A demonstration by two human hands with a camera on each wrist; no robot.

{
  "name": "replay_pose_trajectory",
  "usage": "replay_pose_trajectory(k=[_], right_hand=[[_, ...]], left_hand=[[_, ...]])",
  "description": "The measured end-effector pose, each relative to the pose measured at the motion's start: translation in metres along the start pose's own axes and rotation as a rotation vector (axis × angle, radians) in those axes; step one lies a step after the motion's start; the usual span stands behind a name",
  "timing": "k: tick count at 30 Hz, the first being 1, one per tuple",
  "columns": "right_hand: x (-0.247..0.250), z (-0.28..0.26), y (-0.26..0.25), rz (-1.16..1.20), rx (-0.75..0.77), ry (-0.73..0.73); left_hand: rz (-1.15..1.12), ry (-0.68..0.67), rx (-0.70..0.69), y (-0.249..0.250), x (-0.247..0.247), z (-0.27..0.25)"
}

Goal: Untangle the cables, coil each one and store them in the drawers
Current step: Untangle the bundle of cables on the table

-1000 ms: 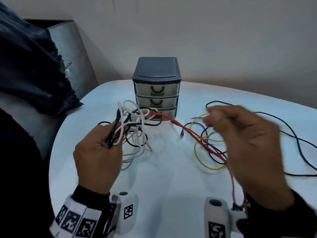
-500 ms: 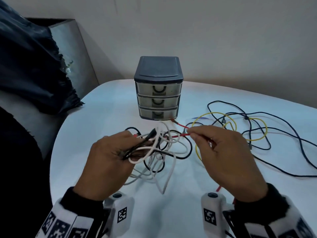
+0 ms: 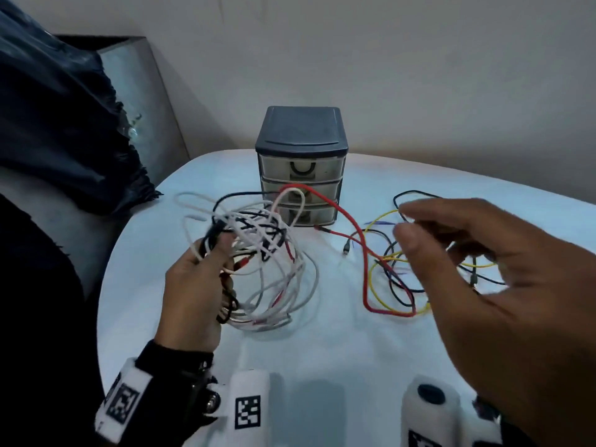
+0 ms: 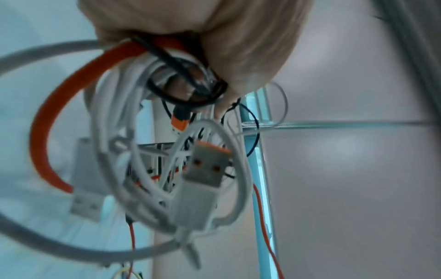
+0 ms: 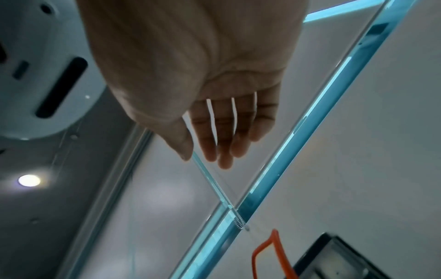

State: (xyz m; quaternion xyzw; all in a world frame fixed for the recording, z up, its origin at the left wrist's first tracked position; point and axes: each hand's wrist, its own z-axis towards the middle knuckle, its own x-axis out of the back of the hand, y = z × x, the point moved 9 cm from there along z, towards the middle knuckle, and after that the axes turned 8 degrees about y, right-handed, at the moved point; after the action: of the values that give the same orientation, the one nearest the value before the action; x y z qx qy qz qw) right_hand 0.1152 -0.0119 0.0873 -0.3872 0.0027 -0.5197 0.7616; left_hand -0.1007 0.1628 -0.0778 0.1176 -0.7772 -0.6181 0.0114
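Observation:
My left hand (image 3: 196, 282) grips a tangled bundle of white, black and red cables (image 3: 261, 253), lifted above the white table (image 3: 322, 366). In the left wrist view the fingers (image 4: 214, 47) curl round white loops (image 4: 148, 169), a red cable (image 4: 54, 132) and a black one, with a USB plug (image 4: 203, 181) dangling. A red cable (image 3: 351, 227) arcs from the bundle, across the drawer fronts, down to the table at right. My right hand (image 3: 467, 269) hovers open above yellow (image 3: 377, 285) and dark cables (image 3: 416, 195), holding nothing; its fingers (image 5: 222, 136) are spread straight. The small three-drawer unit (image 3: 301, 166) stands behind, drawers closed.
A dark cloth (image 3: 58, 124) lies over a grey chair-like piece at the left, beyond the table's edge. A plain wall (image 3: 419, 75) rises behind the drawer unit. Loose dark cables (image 3: 483, 279) trail on the table's right side.
My right hand let go of the red cable, opened and moved right and nearer the camera. The left hand raised the bundle and shifted it left; the red cable now arcs up loose.

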Motion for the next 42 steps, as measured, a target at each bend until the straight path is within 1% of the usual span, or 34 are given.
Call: replay_pose_trajectory(k=[1,2,3,4,5,6,7,9,10,12,13,14,15,18,20,22,24,26,31,33,35,36,37,38,39,40,41,42], right_hand=[[-0.004,-0.003,-0.002,0.031,-0.005,-0.032],[-0.012,-0.006,0.001,0.069,-0.044,-0.090],[-0.026,-0.011,0.011,0.093,-0.116,-0.177],[-0.043,-0.019,0.027,0.061,-0.190,-0.291],[-0.060,-0.029,0.044,-0.020,-0.244,-0.412],[-0.073,-0.040,0.062,-0.093,-0.289,-0.507],[-0.084,-0.048,0.081,-0.115,-0.345,-0.557],[-0.099,-0.059,0.107,-0.030,-0.506,-0.541],[-0.105,-0.063,0.115,0.076,-0.635,-0.510],[-0.119,-0.071,0.121,0.381,-0.936,-0.447],[-0.126,-0.073,0.119,0.544,-1.049,-0.422],[-0.129,-0.072,0.115,0.664,-1.107,-0.410],[-0.130,-0.070,0.112,0.731,-1.119,-0.416],[-0.122,-0.063,0.110,0.741,-1.060,-0.424],[-0.114,-0.059,0.113,0.727,-1.021,-0.383],[-0.106,-0.052,0.111,0.815,-0.983,-0.313],[-0.102,-0.045,0.106,0.917,-0.929,-0.269],[-0.098,-0.040,0.102,0.928,-0.855,-0.249],[-0.080,-0.027,0.103,0.667,-0.720,-0.175],[-0.073,-0.023,0.103,0.605,-0.686,-0.159],[-0.072,-0.022,0.103,0.570,-0.664,-0.145],[-0.075,-0.025,0.101,0.552,-0.660,-0.160],[-0.082,-0.030,0.099,0.536,-0.664,-0.206],[-0.092,-0.038,0.097,0.527,-0.672,-0.288],[-0.104,-0.048,0.092,0.507,-0.665,-0.402],[-0.117,-0.059,0.086,0.444,-0.618,-0.540],[-0.127,-0.070,0.080,0.319,-0.526,-0.682],[-0.134,-0.081,0.077,0.144,-0.403,-0.811]], left_hand=[[-0.094,-0.026,0.072,-0.005,-0.001,0.002],[-0.188,-0.066,0.147,-0.011,-0.003,0.004],[-0.281,-0.114,0.229,-0.018,-0.007,0.004],[-0.354,-0.174,0.313,-0.023,-0.012,0.003],[-0.405,-0.222,0.382,-0.027,-0.016,-0.001],[-0.440,-0.276,0.436,-0.030,-0.022,-0.005],[-0.467,-0.353,0.476,-0.031,-0.029,-0.012],[-0.486,-0.441,0.512,-0.028,-0.040,-0.027],[-0.514,-0.481,0.540,-0.028,-0.045,-0.033],[-0.537,-0.576,0.605,-0.032,-0.057,-0.047],[-0.524,-0.585,0.622,-0.036,-0.060,-0.048],[-0.514,-0.574,0.625,-0.039,-0.061,-0.048],[-0.492,-0.540,0.626,-0.043,-0.060,-0.044],[-0.486,-0.434,0.630,-0.044,-0.056,-0.037],[-0.500,-0.326,0.623,-0.049,-0.045,-0.023],[-0.500,-0.235,0.602,-0.053,-0.036,-0.014],[-0.547,-0.170,0.565,-0.054,-0.029,-0.005],[-0.550,-0.156,0.525,-0.052,-0.027,0.000],[-0.501,-0.162,0.472,-0.050,-0.018,0.010],[-0.480,-0.178,0.433,-0.048,-0.019,0.009],[-0.464,-0.164,0.407,-0.046,-0.024,0.007],[-0.472,-0.140,0.410,-0.048,-0.023,0.008],[-0.491,-0.122,0.410,-0.048,-0.022,0.009],[-0.513,-0.093,0.419,-0.049,-0.018,0.014],[-0.533,-0.074,0.424,-0.050,-0.013,0.018],[-0.564,-0.067,0.421,-0.051,-0.009,0.023],[-0.566,-0.046,0.406,-0.051,-0.005,0.028],[-0.590,-0.033,0.405,-0.049,-0.004,0.029]])
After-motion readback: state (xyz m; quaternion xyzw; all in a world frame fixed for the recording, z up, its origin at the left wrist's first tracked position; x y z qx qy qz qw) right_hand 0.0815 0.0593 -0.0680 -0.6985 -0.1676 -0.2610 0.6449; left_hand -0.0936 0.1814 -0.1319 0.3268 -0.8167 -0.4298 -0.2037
